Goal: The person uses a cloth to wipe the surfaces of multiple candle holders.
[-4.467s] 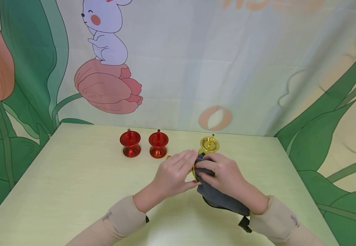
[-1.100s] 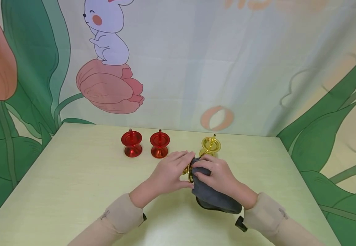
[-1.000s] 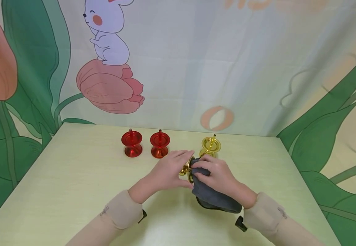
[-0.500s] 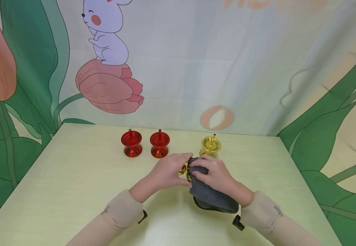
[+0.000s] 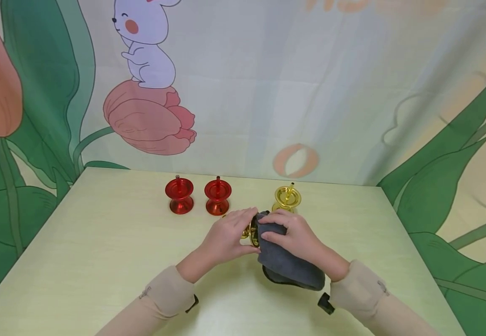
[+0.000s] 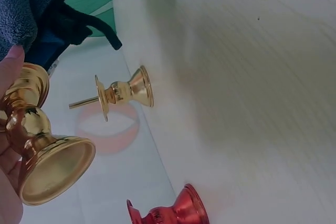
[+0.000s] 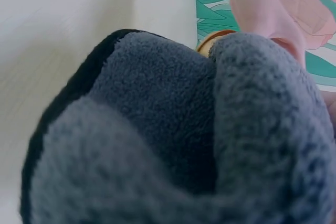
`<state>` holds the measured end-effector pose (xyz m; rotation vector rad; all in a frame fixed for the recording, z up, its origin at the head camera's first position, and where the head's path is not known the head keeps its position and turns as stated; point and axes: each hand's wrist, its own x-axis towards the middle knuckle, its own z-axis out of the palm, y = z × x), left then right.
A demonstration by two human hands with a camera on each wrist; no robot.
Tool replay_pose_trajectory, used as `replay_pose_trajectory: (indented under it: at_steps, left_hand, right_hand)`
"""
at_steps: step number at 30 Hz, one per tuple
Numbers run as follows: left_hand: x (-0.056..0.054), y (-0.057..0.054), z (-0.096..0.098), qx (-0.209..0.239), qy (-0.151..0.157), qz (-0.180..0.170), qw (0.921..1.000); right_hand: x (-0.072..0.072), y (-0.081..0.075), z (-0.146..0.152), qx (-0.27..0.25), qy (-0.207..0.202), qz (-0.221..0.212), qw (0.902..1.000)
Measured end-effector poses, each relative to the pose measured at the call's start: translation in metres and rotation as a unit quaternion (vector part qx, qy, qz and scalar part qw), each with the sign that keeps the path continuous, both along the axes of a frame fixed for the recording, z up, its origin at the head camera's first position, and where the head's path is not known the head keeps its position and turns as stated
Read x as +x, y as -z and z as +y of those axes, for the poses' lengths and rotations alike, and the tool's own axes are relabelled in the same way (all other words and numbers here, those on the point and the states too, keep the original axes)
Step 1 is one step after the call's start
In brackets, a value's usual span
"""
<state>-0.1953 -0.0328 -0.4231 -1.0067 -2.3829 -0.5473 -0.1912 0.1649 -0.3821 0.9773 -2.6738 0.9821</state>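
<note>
A gold candlestick (image 6: 32,123) lies tipped on its side in my left hand (image 5: 225,237), which grips it with fingers over the top and thumb below. In the left wrist view its flared hollow base faces the camera. My right hand (image 5: 299,237) holds a dark grey plush cloth (image 5: 286,265) with black edging, bunched against the candlestick's dish (image 5: 253,232). The cloth hides part of the dish, and in the right wrist view it covers most of the right hand. Both hands are above the table, near its middle.
Two red candlesticks (image 5: 179,195) stand upright side by side at the back left of the pale table (image 5: 100,242). Another gold candlestick (image 5: 287,197), with a spike in its dish, stands behind my right hand. A printed curtain (image 5: 234,93) hangs along the back edge.
Both hands, the held candlestick and the cloth have shifted a little to the left. The cloth stays at the dish, while its lie and the candlestick's tilt vary slightly. The standing candlesticks have not moved.
</note>
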Motion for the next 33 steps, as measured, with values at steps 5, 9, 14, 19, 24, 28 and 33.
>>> replay_pose_trajectory:
  at_steps: [5,9,14,19,24,28,33]
  left_hand:
    - [0.001,0.001,-0.002,0.019,-0.011,-0.036,0.9991]
    - [0.001,0.002,-0.004,0.031,-0.029,-0.060,0.9973]
    - [0.001,0.004,-0.007,0.044,-0.049,-0.069,0.9955]
    - [0.002,0.002,-0.010,0.071,-0.069,-0.083,0.9916]
    - [0.004,0.002,-0.011,0.109,-0.083,-0.109,0.9845]
    - [0.005,0.003,-0.008,0.145,-0.065,-0.110,0.9812]
    - [0.008,0.000,-0.004,0.171,-0.024,-0.091,0.9808]
  right_hand:
    - [0.002,-0.006,0.002,-0.001,0.002,-0.006,1.0000]
    - [0.002,-0.009,0.006,-0.011,0.005,-0.005,0.9999]
    - [0.002,-0.014,0.012,-0.026,0.008,-0.013,0.9995]
    - [0.001,-0.018,0.019,-0.046,0.026,-0.033,0.9980]
    - [-0.001,-0.017,0.024,-0.069,0.043,-0.061,0.9948]
    - [-0.003,-0.013,0.024,-0.074,0.052,-0.094,0.9915]
    - [-0.005,-0.011,0.019,-0.089,0.071,-0.128,0.9852]
